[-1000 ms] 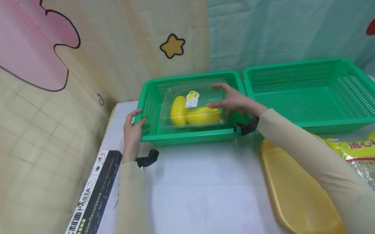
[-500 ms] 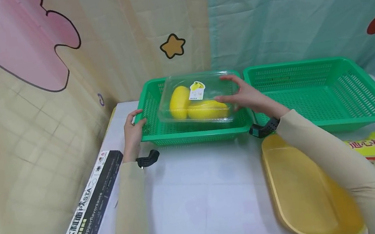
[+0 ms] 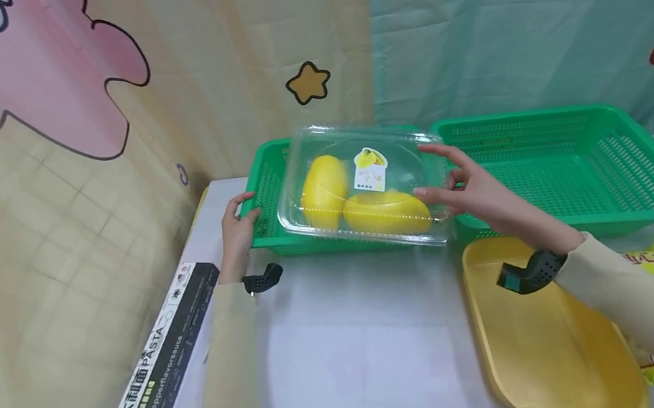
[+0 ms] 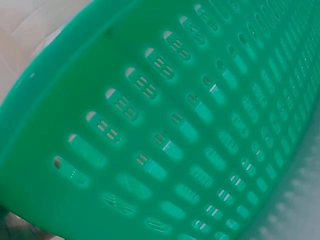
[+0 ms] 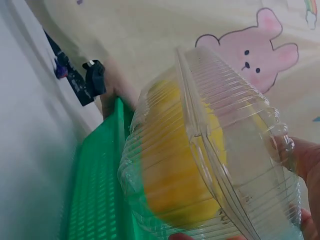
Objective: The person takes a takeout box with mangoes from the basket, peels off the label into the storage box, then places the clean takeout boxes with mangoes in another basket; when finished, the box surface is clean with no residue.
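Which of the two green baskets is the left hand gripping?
The left basket, partly hidden behind the clear box: the left hand grips its left rim. The right basket lies apart from that hand.

head view looks down over the surface (image 3: 356,366); left wrist closely faces a basket (image 4: 120,55); right wrist, also close, shares the clear box (image 5: 199,131) with head.
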Available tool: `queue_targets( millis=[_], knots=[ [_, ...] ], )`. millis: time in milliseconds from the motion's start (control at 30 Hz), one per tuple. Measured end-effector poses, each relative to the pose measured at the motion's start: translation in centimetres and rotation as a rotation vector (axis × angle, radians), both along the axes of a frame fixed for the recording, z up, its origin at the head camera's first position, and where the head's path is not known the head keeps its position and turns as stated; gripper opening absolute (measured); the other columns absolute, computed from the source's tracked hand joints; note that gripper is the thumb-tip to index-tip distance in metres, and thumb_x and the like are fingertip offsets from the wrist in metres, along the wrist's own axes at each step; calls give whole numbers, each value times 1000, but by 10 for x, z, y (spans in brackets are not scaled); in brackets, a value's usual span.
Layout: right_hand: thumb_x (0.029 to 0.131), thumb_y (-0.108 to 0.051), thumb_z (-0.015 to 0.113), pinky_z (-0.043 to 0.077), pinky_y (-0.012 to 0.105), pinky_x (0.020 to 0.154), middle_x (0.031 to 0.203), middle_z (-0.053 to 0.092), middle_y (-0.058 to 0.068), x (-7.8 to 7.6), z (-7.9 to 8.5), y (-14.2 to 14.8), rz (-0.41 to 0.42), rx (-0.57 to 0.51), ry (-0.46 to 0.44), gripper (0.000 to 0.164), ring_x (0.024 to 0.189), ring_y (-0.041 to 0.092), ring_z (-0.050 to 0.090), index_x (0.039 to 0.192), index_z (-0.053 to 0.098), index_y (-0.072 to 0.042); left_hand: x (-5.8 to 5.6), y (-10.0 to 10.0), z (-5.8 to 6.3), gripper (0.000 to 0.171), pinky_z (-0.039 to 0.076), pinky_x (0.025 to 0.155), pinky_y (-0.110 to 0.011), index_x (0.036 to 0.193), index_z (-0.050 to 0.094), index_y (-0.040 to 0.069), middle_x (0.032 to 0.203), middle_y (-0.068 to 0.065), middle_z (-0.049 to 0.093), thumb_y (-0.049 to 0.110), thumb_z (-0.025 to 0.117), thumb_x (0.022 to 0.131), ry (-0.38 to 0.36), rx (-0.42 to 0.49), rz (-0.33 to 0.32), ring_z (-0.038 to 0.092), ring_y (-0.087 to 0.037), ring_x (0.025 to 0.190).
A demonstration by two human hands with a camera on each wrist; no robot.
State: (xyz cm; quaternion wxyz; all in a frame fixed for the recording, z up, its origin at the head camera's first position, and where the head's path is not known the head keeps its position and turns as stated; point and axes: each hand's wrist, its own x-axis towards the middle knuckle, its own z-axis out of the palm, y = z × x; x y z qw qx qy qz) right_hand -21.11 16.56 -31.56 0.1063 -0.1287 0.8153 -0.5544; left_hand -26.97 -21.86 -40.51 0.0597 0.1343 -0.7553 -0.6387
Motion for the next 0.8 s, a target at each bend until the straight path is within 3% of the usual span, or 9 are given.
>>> queue_targets(
  millis=[267, 500, 667, 800],
  knots=[
    [90, -22, 67, 46, 30, 56, 78, 42, 17, 38, -2, 12, 2, -13, 79, 70, 63, 21, 48, 148, 28, -28, -1, 1, 1, 37, 41, 92, -41, 132, 50, 19, 143, -7, 37, 14, 53, 96, -20, 11, 9, 44, -27, 117],
    [88, -12, 68, 40, 30, 49, 79, 42, 17, 66, -18, 18, 67, -10, 104, 71, 56, 20, 47, 147, 31, -24, -1, 1, 1, 36, 44, 88, -42, 131, 51, 17, 141, -9, 40, 13, 53, 96, -8, 21, 9, 47, -28, 112],
    [86, -16, 71, 52, 32, 59, 81, 49, 16, 83, -29, 19, 124, 27, 50, 72, 73, 23, 63, 146, 32, -26, -2, 1, 0, 36, 43, 90, -42, 132, 50, 18, 143, -9, 38, 14, 52, 96, -11, 10, 11, 45, -28, 115],
    [84, -21, 73, 55, 38, 63, 84, 50, 16, 94, -36, 17, 160, 58, -2, 71, 86, 24, 66, 144, 36, -27, -2, 1, -1, 36, 42, 92, -42, 132, 50, 18, 144, -9, 37, 14, 52, 96, -10, 3, 9, 45, -28, 117]
  ],
)
